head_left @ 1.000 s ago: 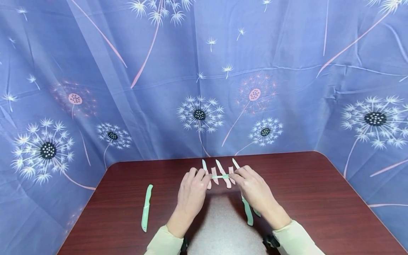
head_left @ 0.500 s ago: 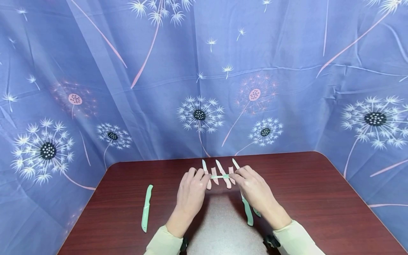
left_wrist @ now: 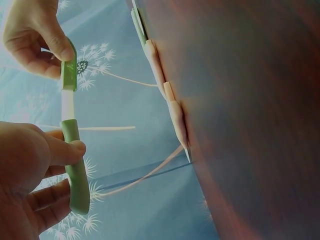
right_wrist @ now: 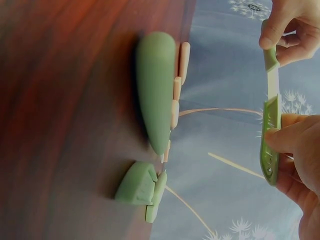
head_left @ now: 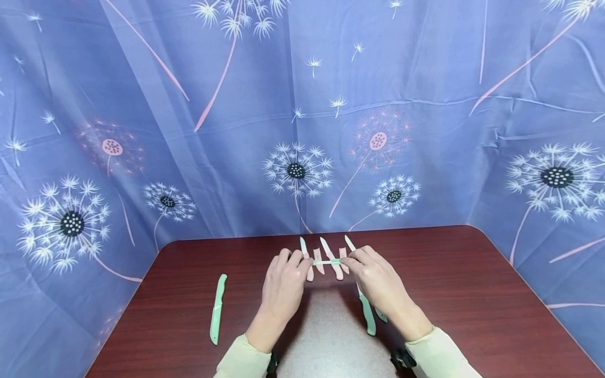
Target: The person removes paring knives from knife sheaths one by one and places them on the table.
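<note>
Above the table both hands hold one green-handled knife with a white blade, lying crosswise. My left hand point(head_left: 285, 281) grips the knife's handle point(left_wrist: 77, 170). My right hand point(head_left: 380, 278) pinches the green sheath point(right_wrist: 270, 145). A stretch of white blade point(left_wrist: 67, 104) shows between handle and sheath; the sheath covers the tip end. Behind and below the hands lie pink-handled knives point(head_left: 332, 260) with bare white blades, and pink sheaths point(head_left: 318, 260). Another bare green knife point(head_left: 367, 315) lies under my right wrist, beside a green sheath point(head_left: 381, 315) partly hidden by that hand.
A sheathed green knife point(head_left: 217, 310) lies alone on the left of the dark red-brown table point(head_left: 165, 294). Another white blade point(head_left: 350, 242) points away at the back, its handle hidden by my right hand in the head view. A blue dandelion-print curtain point(head_left: 246, 173) surrounds the table's far sides.
</note>
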